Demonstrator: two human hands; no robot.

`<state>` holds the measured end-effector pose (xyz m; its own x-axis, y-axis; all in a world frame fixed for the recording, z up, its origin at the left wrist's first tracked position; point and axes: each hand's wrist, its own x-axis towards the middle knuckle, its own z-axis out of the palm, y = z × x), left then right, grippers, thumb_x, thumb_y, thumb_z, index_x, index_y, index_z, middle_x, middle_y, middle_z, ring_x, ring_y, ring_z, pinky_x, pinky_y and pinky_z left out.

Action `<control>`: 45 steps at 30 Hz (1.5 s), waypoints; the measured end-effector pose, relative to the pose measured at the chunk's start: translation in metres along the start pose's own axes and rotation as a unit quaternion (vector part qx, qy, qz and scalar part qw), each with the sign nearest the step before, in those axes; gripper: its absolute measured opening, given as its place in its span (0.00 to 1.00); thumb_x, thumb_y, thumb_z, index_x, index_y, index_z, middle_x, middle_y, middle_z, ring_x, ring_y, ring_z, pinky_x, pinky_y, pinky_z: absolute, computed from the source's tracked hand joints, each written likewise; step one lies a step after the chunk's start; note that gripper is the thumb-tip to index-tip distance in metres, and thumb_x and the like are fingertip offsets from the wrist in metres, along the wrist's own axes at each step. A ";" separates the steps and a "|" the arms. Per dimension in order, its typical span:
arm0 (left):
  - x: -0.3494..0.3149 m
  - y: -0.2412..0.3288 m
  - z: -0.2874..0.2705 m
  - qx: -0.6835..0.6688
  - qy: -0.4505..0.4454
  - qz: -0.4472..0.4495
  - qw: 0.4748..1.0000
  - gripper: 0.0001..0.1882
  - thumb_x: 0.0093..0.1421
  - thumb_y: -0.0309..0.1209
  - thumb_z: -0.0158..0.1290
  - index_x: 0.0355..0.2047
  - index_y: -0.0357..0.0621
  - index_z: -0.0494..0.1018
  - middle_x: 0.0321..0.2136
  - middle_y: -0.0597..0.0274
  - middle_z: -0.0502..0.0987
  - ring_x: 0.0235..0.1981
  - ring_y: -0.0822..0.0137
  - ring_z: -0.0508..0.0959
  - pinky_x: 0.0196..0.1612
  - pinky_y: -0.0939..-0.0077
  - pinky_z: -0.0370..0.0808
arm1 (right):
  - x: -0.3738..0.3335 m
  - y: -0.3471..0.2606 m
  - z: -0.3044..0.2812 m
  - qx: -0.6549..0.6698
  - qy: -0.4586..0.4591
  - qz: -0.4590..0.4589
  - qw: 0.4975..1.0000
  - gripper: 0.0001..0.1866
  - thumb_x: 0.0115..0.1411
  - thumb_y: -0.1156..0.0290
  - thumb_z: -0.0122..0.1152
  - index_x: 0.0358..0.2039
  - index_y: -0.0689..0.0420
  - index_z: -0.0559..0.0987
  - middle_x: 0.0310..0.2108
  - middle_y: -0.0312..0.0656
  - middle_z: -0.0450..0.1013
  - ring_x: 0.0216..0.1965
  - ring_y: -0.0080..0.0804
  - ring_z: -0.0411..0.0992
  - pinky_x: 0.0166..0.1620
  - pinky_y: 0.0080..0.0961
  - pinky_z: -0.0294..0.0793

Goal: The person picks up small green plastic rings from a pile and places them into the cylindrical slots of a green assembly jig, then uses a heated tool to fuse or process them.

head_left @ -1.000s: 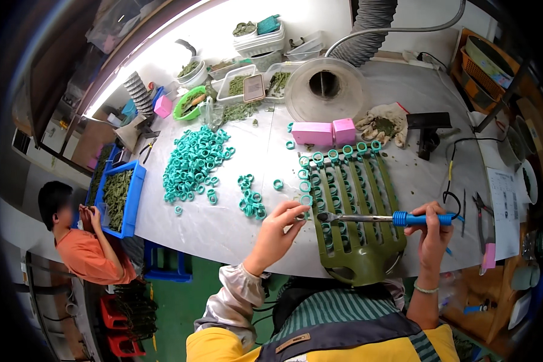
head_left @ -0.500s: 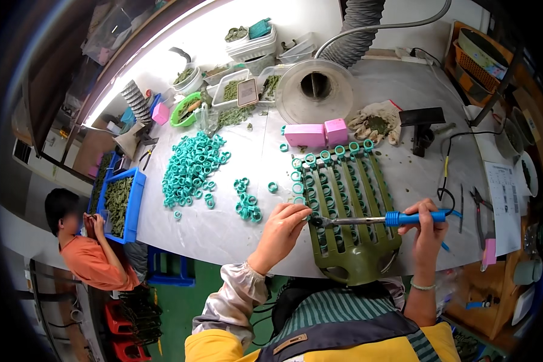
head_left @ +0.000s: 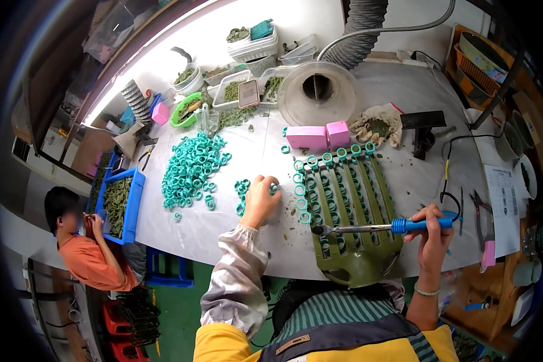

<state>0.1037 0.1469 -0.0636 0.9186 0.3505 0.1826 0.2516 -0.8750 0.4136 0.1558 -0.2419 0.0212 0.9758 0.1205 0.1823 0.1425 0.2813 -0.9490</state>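
My right hand (head_left: 433, 232) is wrapped round the blue handle of a soldering iron (head_left: 368, 228). Its metal shaft points left, with the dark tip over the near left part of an olive-green slatted frame (head_left: 359, 262). Teal rings (head_left: 342, 152) sit in rows on this frame, along its far edge, its left side and between the slats. My left hand (head_left: 260, 199) is down on the table left of the frame, fingertips closed round a small teal ring (head_left: 274, 189). Beside it lies a little cluster of loose rings (head_left: 241, 188), partly covered by the hand.
A big heap of teal rings (head_left: 193, 166) lies further left. Pink blocks (head_left: 306, 137), a funnel-shaped extraction hood (head_left: 317, 102) and a glove (head_left: 377, 123) stand behind the frame. Pliers (head_left: 480, 217) lie right. Another person (head_left: 93, 250) sits far left by a blue crate (head_left: 134, 205).
My left hand has left the iron's tip at the frame and moved left and away from me to the loose ring. The iron has tipped slightly, staying over the frame.
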 end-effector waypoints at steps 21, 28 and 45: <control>-0.104 0.099 -0.034 -0.239 -0.008 0.117 0.964 0.16 0.53 0.19 0.60 0.44 0.41 0.79 0.43 0.59 0.79 0.46 0.58 0.77 0.48 0.68 0.75 | -0.012 0.013 -0.007 0.001 -0.019 0.009 1.000 0.17 0.67 0.67 0.52 0.27 0.67 0.78 0.27 0.39 0.73 0.18 0.27 0.76 0.21 0.19 0.77; -0.100 0.097 -0.029 -0.211 -0.003 0.144 0.967 0.16 0.52 0.20 0.61 0.43 0.43 0.79 0.42 0.59 0.79 0.45 0.57 0.77 0.48 0.67 0.74 | -0.014 0.020 -0.002 0.019 -0.031 -0.007 0.999 0.17 0.66 0.66 0.53 0.26 0.67 0.78 0.27 0.39 0.73 0.17 0.26 0.74 0.21 0.18 0.75; -0.075 -0.018 -0.043 0.055 0.084 -0.002 0.995 0.10 0.50 0.28 0.64 0.30 0.43 0.74 0.36 0.54 0.72 0.41 0.54 0.70 0.47 0.63 0.67 | -0.009 -0.001 -0.013 0.013 -0.021 -0.011 1.000 0.17 0.65 0.68 0.53 0.24 0.67 0.77 0.24 0.41 0.73 0.14 0.25 0.72 0.16 0.16 0.73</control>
<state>0.0171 0.1509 -0.0470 0.8558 0.3975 0.3311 0.2966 -0.9014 0.3155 0.1489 -0.2552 0.0171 0.9648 0.1531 0.2136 0.1587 0.3084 -0.9379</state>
